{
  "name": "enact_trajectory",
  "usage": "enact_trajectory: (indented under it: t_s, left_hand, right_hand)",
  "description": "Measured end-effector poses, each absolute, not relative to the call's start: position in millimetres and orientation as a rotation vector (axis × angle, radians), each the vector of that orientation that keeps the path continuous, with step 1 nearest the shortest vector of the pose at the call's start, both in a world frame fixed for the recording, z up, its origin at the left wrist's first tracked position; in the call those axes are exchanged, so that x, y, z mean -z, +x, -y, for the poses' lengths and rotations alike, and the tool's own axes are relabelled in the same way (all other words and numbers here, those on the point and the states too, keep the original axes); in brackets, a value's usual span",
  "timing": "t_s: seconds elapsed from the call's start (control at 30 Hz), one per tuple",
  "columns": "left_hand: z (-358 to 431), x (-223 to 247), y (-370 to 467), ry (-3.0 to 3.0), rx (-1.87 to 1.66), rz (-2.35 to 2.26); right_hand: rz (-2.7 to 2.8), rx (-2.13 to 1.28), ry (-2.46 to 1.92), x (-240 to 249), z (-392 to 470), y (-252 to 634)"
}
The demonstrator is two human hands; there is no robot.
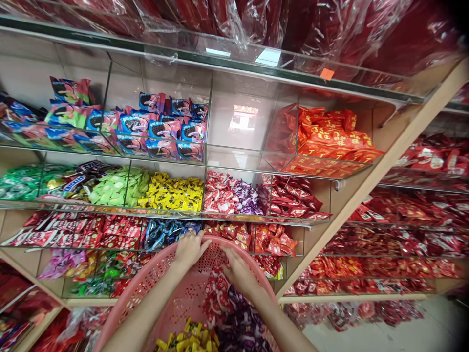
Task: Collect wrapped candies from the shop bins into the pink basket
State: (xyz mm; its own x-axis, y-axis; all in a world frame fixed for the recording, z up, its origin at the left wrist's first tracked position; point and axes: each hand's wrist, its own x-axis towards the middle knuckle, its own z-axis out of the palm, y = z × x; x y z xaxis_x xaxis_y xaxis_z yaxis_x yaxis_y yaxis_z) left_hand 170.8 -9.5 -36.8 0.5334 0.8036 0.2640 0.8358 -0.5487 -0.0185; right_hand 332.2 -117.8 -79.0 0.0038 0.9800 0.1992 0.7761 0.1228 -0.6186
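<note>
Head view: the pink perforated basket (pixel 126 300) is before the candy shelves (pixel 348 298). Left hand (pixel 188 253) meets its far rim, perhaps steadying it; grip unclear. Right hand (pixel 240 273), fingers loosely parted, hovers inside near red-and-white wrapped candies (pixel 216 298).

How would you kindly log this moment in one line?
left hand: at far rim of basket | right hand: over basket, near red-white candies | basket also holds: yellow candies, purple candies | behind: shelves

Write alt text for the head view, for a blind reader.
A left hand and right hand extend over a pink perforated basket holding yellow sweets, purple sweets and red-and-white sweets. Beyond, shelves display piles of colourful packets.
</note>
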Motion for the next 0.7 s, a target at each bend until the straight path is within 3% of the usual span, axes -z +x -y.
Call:
enact_trajectory:
  t_s: [0.4,0.7]
  left_hand:
    - [11.6,35.3,172.0,-2.661,0.345,1.463]
    - [11.0,35.5,172.0,-2.655,0.348,1.452]
  right_hand:
    - [1.849,-0.22,-1.727,82.9,128.9,329.6]
    - [1.839,-0.001,-1.418,12.9,130.1,324.5]
